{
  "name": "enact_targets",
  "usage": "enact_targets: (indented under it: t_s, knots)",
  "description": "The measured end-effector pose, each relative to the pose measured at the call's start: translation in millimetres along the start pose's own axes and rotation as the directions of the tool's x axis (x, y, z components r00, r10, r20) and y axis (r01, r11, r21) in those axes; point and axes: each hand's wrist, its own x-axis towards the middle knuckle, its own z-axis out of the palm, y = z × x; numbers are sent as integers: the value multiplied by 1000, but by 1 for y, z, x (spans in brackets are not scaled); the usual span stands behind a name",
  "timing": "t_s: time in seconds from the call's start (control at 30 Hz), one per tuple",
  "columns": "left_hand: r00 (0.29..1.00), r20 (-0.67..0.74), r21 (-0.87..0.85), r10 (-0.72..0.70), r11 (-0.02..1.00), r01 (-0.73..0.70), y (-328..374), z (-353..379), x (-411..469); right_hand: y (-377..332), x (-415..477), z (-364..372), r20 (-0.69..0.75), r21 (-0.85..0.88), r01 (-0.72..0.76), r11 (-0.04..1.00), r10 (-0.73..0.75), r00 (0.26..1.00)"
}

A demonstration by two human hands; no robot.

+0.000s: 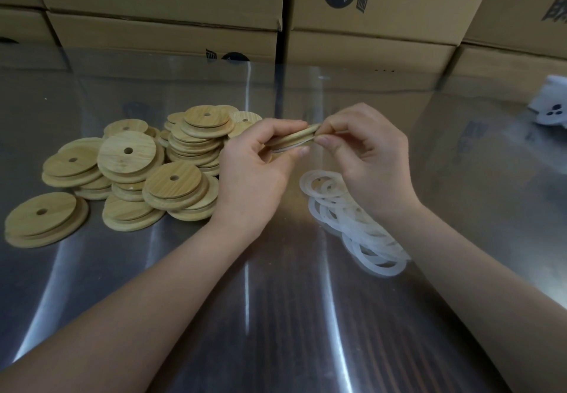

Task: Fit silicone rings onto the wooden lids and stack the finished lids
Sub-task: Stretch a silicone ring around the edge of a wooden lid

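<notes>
Wooden lid (294,139), a round pale disc seen nearly edge-on, sits above the middle of the shiny steel table (276,316), pinched between both hands: the left hand (257,171) is closed around its left side with thumb below and fingers above, and the right hand (368,159) grips its right edge with thumb and forefinger. A thin white silicone ring (291,148) shows as a pale line along the lid's lower edge, so the step in hand looks like seating the ring in place. To do it well, I judge the fingers should work round the rim bit by bit, pressing the ring flat so it neither twists nor pops off the opposite side (how much is already seated is hidden by the fingers). Just beneath the right hand lies a loose heap of translucent white silicone rings (362,233), near enough for the next pick. To the left, a pile of round wooden lids with centre holes (138,174) sprawls unevenly; nothing there reads clearly as a finished stack. Brown cardboard boxes (368,9) wall off the far side, and a white object (552,104) sits at far right, clear of the work.
</notes>
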Motion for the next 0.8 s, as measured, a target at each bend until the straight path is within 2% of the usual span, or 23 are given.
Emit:
enact_targets:
  t_s: [0.2, 0.4, 0.57, 0.8]
  knots:
    - [1000, 1, -38, -20, 999, 20, -3, 0, 0, -2, 1, -1, 10, 4, 1, 1000, -1, 1000]
    - [990, 12, -185, -144, 972, 143, -6, 1, 0, -4, 3, -3, 29, 73, -64, 995, 62, 998]
    - [966, 37, -311, -255, 916, 254, -5, 1, 0, -3, 4, -5, 70, 175, -215, 961, 205, 976]
    - [946, 71, -340, -316, 884, 321, -5, 1, 0, -4, 6, -4, 157, 304, -416, 857, 386, 909]
